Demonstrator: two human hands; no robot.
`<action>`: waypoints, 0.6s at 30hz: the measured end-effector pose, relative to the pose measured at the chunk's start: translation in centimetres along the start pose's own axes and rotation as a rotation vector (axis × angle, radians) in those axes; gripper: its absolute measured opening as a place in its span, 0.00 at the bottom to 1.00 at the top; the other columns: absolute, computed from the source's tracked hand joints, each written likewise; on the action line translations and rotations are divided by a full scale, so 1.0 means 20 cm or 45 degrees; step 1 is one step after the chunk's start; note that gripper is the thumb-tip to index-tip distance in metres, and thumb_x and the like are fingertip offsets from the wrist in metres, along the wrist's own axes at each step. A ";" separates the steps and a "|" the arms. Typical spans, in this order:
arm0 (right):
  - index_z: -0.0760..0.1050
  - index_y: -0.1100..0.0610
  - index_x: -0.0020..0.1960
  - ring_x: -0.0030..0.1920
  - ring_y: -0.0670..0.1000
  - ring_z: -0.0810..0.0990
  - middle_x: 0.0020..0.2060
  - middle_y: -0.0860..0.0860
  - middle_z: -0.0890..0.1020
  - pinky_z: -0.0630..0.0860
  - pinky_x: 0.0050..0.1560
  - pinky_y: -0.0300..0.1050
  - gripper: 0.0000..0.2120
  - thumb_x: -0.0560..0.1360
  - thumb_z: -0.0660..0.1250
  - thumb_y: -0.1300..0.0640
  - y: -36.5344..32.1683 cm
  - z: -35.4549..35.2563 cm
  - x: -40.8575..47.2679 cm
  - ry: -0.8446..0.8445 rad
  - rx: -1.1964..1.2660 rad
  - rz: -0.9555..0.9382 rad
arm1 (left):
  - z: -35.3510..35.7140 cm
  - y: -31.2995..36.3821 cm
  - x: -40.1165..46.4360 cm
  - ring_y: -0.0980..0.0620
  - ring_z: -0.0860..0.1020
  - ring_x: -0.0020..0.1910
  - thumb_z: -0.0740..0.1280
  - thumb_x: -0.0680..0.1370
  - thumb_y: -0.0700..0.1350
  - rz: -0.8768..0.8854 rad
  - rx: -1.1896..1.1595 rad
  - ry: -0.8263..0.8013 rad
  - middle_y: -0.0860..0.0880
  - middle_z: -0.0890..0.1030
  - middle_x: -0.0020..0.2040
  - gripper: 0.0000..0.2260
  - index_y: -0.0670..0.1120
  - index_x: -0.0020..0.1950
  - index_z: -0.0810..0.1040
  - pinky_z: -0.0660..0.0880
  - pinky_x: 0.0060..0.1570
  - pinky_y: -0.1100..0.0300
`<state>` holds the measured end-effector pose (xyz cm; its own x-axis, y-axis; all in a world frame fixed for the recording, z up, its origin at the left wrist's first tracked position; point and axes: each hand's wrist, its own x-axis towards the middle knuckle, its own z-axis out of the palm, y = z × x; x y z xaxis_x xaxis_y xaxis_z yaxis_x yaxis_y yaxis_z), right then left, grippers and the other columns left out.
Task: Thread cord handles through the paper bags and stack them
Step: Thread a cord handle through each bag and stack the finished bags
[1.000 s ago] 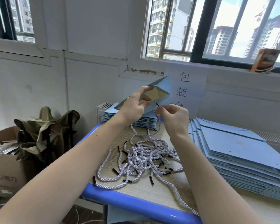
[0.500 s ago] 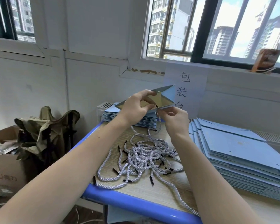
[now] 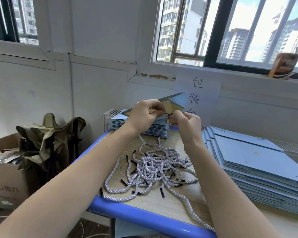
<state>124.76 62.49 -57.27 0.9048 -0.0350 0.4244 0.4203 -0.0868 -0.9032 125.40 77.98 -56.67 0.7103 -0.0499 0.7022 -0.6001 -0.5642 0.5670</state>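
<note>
Up above the desk point(image 3: 145, 202), the left hand point(image 3: 143, 113) grips the opened paper bag point(image 3: 176, 105) while the right hand point(image 3: 186, 121) pinches a cord point(image 3: 168, 125) beneath its edge, over the cord pile point(image 3: 155, 170)

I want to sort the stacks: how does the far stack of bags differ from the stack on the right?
The far stack lies behind the hands, partly hidden, and looks smaller; the right stack lies in full view and looks wider. The far stack's edges look even; the right stack's are fanned out. Both hold flat blue paper bags on the table.
</note>
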 end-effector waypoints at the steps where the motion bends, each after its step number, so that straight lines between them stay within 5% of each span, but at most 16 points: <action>1: 0.84 0.57 0.35 0.39 0.53 0.81 0.34 0.54 0.85 0.78 0.47 0.52 0.13 0.67 0.65 0.51 -0.01 0.00 0.00 -0.006 0.042 0.031 | 0.00 0.00 0.00 0.53 0.82 0.48 0.71 0.77 0.39 -0.005 0.014 0.000 0.53 0.85 0.45 0.05 0.47 0.47 0.84 0.78 0.56 0.51; 5: 0.84 0.55 0.34 0.39 0.51 0.81 0.32 0.51 0.85 0.79 0.49 0.54 0.17 0.72 0.68 0.43 -0.01 0.00 0.01 0.028 0.021 0.056 | 0.01 0.00 0.00 0.52 0.82 0.47 0.69 0.78 0.38 0.017 0.058 0.030 0.52 0.85 0.45 0.04 0.45 0.48 0.83 0.79 0.53 0.49; 11: 0.82 0.58 0.30 0.34 0.55 0.78 0.32 0.58 0.84 0.79 0.51 0.61 0.17 0.74 0.65 0.53 0.02 0.00 0.02 0.124 -0.128 0.037 | 0.01 0.00 -0.01 0.51 0.84 0.46 0.66 0.79 0.34 0.026 0.048 0.188 0.48 0.85 0.44 0.04 0.41 0.48 0.79 0.82 0.48 0.49; 15: 0.82 0.55 0.28 0.42 0.59 0.84 0.29 0.51 0.84 0.80 0.51 0.58 0.18 0.75 0.64 0.53 0.03 -0.01 0.03 0.139 -0.134 0.101 | -0.01 0.05 -0.03 0.51 0.84 0.39 0.67 0.79 0.35 0.188 0.143 0.252 0.47 0.84 0.39 0.04 0.41 0.48 0.80 0.82 0.43 0.50; 18: 0.82 0.57 0.30 0.37 0.56 0.80 0.31 0.54 0.85 0.77 0.46 0.52 0.18 0.75 0.65 0.53 0.05 -0.03 0.05 0.173 -0.157 0.163 | -0.04 0.09 -0.02 0.52 0.82 0.33 0.66 0.80 0.39 0.301 0.215 0.418 0.49 0.82 0.36 0.04 0.41 0.48 0.79 0.81 0.35 0.51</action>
<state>126.07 61.78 -57.74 0.9293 -0.1866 0.3188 0.2832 -0.1940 -0.9392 123.75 77.69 -55.66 0.3898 0.0555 0.9192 -0.6443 -0.6968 0.3153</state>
